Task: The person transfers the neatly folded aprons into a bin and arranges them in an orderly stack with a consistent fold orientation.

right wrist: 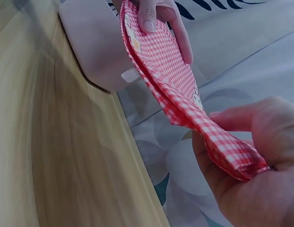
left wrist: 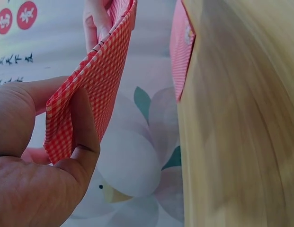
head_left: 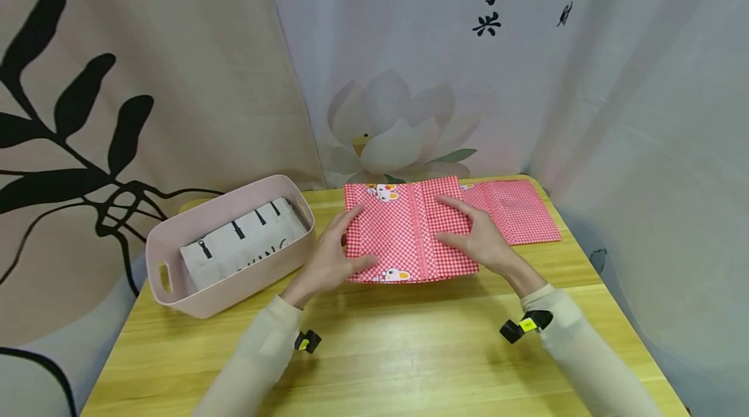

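A folded red-and-white checked cloth (head_left: pixel 386 228) with white rabbit prints is held up in front of me, its lower edge casting a shadow on the table. My left hand (head_left: pixel 330 254) grips its left side, thumb on the near face. In the left wrist view, fingers of the left hand (left wrist: pixel 42 184) wrap behind the cloth (left wrist: pixel 109 66). The right side is pinched by my right hand (head_left: pixel 482 241). From the right wrist, the cloth (right wrist: pixel 163 61) shows layered edges, bunched where the right hand (right wrist: pixel 260 198) holds it. A second checked cloth (head_left: pixel 526 212) lies flat behind, at right.
A pink plastic basket (head_left: pixel 257 280) stands at the left of the wooden table (head_left: pixel 386 352), with a folded white printed fabric (head_left: pixel 240 244) inside. Printed curtains (head_left: pixel 404 33) hang right behind the table's back edge.
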`<state>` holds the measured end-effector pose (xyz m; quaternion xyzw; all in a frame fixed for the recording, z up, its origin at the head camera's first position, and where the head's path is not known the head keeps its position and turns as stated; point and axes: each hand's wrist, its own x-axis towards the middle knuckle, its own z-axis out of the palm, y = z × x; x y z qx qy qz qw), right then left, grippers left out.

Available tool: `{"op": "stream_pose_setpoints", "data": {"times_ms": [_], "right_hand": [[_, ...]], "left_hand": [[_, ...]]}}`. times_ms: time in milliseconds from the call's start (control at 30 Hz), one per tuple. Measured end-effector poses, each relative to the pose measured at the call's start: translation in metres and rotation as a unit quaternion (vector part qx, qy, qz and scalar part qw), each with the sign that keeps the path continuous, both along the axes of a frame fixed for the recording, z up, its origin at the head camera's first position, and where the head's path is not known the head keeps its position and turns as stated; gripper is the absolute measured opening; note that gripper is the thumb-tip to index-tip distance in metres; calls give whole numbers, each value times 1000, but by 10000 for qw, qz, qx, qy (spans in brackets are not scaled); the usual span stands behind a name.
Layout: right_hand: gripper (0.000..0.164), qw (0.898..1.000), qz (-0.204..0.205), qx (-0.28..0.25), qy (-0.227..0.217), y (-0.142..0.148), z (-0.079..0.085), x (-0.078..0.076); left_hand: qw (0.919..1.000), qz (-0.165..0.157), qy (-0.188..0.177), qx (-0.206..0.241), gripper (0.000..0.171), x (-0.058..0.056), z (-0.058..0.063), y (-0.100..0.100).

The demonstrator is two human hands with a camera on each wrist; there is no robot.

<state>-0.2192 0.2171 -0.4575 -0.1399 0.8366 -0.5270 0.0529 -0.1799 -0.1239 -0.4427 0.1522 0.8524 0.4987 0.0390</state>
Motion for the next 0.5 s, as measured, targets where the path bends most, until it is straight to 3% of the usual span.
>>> {"op": "stream_pose_setpoints", "data": {"times_ms": [500], "right_hand": [[81, 9985, 464, -263, 140, -21, 14, -7]], "left_hand": [[9999, 141, 73, -26, 110, 12, 7, -25]]}}
